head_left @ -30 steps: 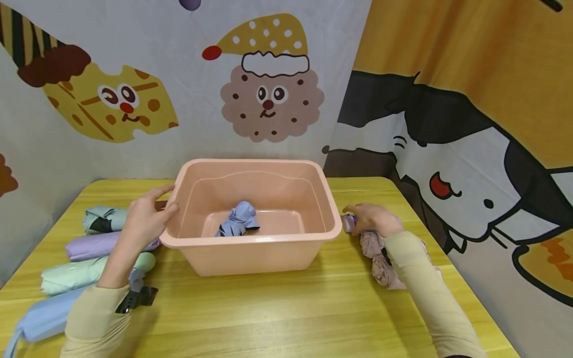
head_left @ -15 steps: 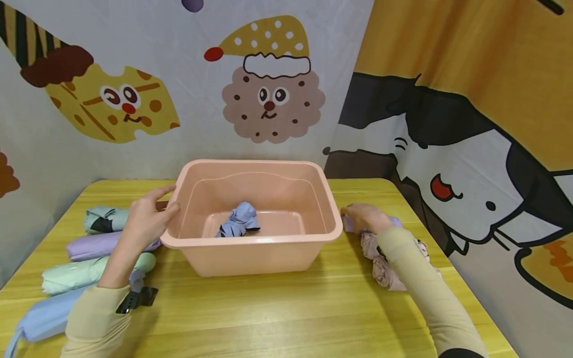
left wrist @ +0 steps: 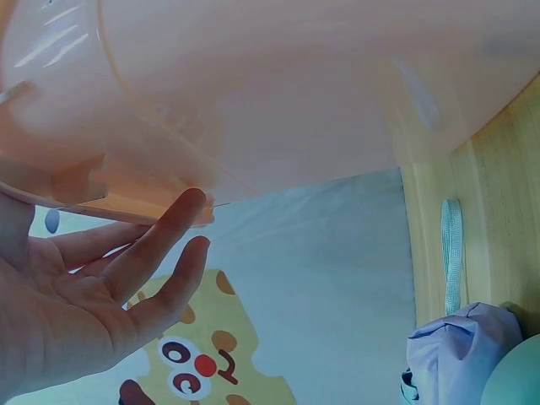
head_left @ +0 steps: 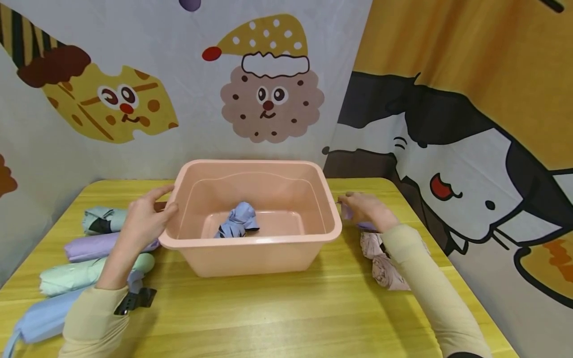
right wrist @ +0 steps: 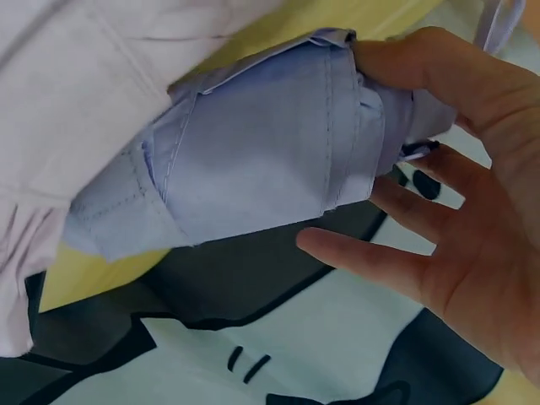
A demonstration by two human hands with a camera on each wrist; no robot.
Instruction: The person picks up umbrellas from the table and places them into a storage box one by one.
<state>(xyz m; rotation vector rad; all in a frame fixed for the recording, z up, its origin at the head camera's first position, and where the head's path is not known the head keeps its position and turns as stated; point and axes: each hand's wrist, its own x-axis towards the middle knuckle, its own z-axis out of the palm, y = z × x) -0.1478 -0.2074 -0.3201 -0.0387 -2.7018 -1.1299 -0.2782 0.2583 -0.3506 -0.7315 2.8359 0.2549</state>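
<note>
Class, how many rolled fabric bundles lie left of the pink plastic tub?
4, back to front: teal fabric roll, purple fabric roll, green fabric roll, blue fabric roll. The cream left sleeve may hide others.

Tub [head_left: 255, 257] in head and left-wrist views

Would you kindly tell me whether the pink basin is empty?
No, a blue fabric bundle lies inside the pink basin in the head view.

I can read no text, label, brand, number or sign in any of my three camera views.
</note>
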